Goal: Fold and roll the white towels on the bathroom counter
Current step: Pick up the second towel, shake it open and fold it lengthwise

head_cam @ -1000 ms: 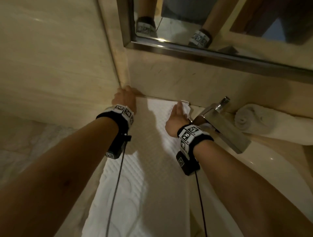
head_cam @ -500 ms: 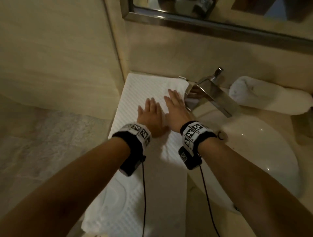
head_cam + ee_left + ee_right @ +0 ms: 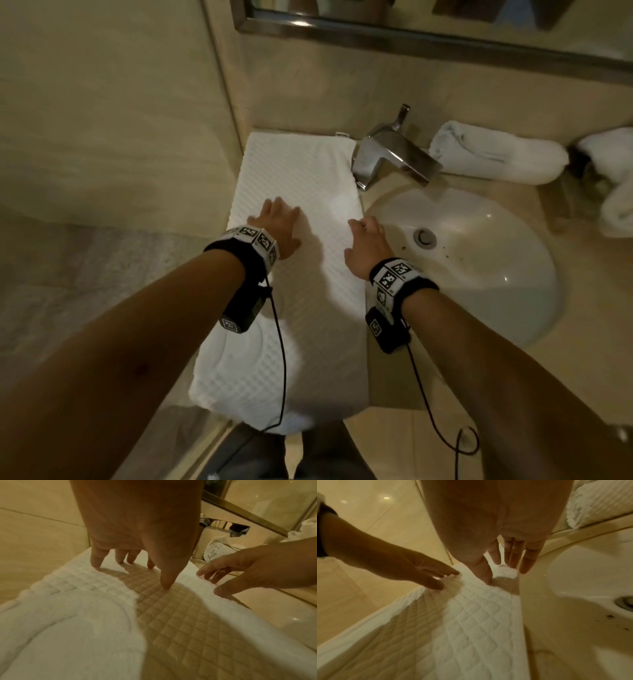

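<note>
A white waffle-textured towel (image 3: pixel 301 178) lies folded into a long strip on the counter left of the sink, its near end hanging over the front edge. My left hand (image 3: pixel 279 222) presses flat on the strip's left half, fingers spread and straight (image 3: pixel 165 582). My right hand (image 3: pixel 368 236) rests open at the strip's right edge beside the basin, fingers straight (image 3: pixel 496 555), thumb on the towel (image 3: pixel 471 615). A rolled white towel (image 3: pixel 496 157) lies behind the sink at the back right, also visible as a rolled towel (image 3: pixel 214 551) in the left wrist view.
A chrome faucet (image 3: pixel 394 154) stands right beside the strip's far right corner. The white basin (image 3: pixel 479 267) with its drain (image 3: pixel 424 237) fills the counter's right. More white towels (image 3: pixel 613 185) sit at the far right. A wall (image 3: pixel 102 120) borders the left; a mirror frame (image 3: pixel 411 37) runs above.
Both hands have slid from the towel's far end back toward me along the strip, then spread apart to its left and right edges. The view has tilted down.
</note>
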